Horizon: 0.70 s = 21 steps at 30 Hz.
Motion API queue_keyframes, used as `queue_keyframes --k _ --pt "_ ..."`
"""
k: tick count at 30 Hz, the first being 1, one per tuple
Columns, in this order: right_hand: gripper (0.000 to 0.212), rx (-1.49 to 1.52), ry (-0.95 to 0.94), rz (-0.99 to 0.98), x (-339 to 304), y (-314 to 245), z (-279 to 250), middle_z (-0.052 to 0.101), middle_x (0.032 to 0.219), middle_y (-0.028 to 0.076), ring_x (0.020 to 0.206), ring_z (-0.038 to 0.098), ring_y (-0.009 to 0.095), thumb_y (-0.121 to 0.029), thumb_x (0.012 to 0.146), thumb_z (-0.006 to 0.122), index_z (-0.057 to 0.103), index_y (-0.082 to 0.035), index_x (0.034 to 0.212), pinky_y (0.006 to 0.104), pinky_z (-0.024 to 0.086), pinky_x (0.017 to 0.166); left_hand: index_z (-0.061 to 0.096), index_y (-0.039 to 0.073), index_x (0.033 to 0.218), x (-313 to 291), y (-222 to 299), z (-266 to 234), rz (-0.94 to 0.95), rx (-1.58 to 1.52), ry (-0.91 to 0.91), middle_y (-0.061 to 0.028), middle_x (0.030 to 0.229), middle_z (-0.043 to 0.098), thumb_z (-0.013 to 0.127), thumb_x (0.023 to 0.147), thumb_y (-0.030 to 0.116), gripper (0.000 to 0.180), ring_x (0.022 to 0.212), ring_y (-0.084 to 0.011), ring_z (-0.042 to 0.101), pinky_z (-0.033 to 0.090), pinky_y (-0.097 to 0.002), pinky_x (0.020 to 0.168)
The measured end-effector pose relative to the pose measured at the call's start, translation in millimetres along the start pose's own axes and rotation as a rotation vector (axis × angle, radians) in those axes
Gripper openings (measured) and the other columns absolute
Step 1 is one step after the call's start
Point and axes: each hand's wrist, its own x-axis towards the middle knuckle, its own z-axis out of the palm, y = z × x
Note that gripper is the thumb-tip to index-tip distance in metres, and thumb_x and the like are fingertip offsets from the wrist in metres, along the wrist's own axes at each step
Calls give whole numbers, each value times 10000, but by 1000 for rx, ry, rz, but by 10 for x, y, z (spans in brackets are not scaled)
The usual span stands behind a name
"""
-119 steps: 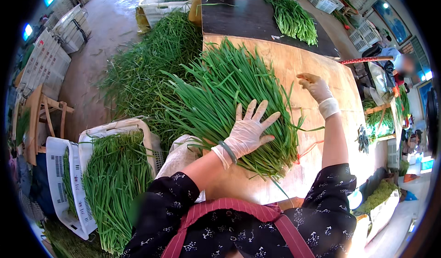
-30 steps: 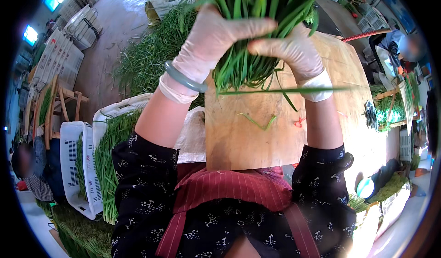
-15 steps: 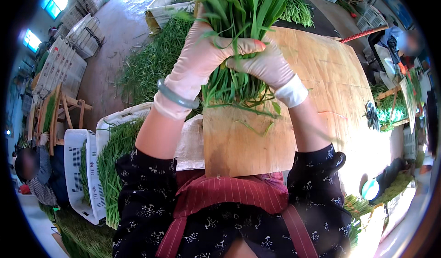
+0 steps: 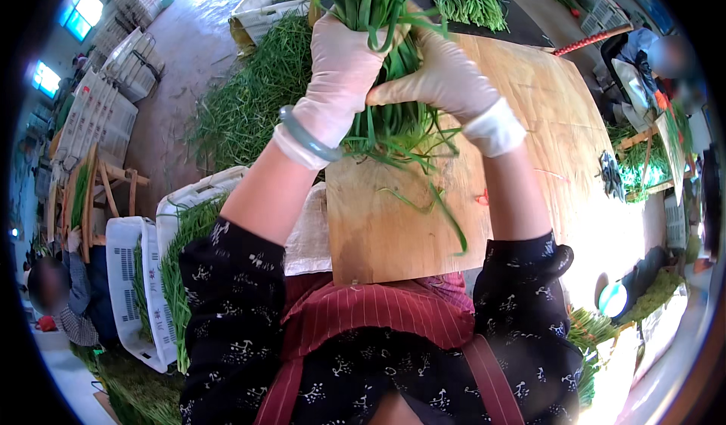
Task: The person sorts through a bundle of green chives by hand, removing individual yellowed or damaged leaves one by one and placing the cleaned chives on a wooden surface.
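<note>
In thin pale gloves, both my hands hold a bunch of garlic chives (image 4: pixel 370 1) upright over the far edge of a wooden board (image 4: pixel 423 228). My left hand (image 4: pixel 338 73) is wrapped round the bunch from the left, a grey-green bangle (image 4: pixel 310 134) at its wrist. Against the right side presses my right hand (image 4: pixel 454 81), its thumb across the front and its fingers mostly hidden behind the leaves. Lower ends of the bunch hang close to the board. A few loose leaves (image 4: pixel 450 221) and a small red scrap (image 4: pixel 482 197) lie nearer me.
Loose greens (image 4: pixel 249 100) are heaped beyond the board's left side. White crates (image 4: pixel 136 296) with greens stand at left. Another bunch (image 4: pixel 469 1) lies on a dark surface at the far right. Co-workers sit at far left (image 4: pixel 79 289) and far right (image 4: pixel 643 62).
Both hands and the bunch have shifted slightly; the left thumb no longer lies across the front, and the right thumb has come up there. Another loose leaf now hangs down onto the board.
</note>
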Motion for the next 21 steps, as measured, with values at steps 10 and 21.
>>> queue_keyframes --k 10,21 --pt "840 -26 -170 212 16 196 90 598 1004 158 977 572 261 -366 464 846 481 -42 1148 317 439 831 588 -60 960 280 36 6 -52 101 -273 -92 849 647 710 681 36 319 758 -124 605 495 -238 710" --pt "803 -459 -65 810 -960 893 1402 593 770 169 700 611 325 -384 661 688 279 -29 1252 401 497 606 651 3 859 399 154 -218 -185 31 112 -28 750 621 669 726 92 161 642 -107 569 463 -235 608"
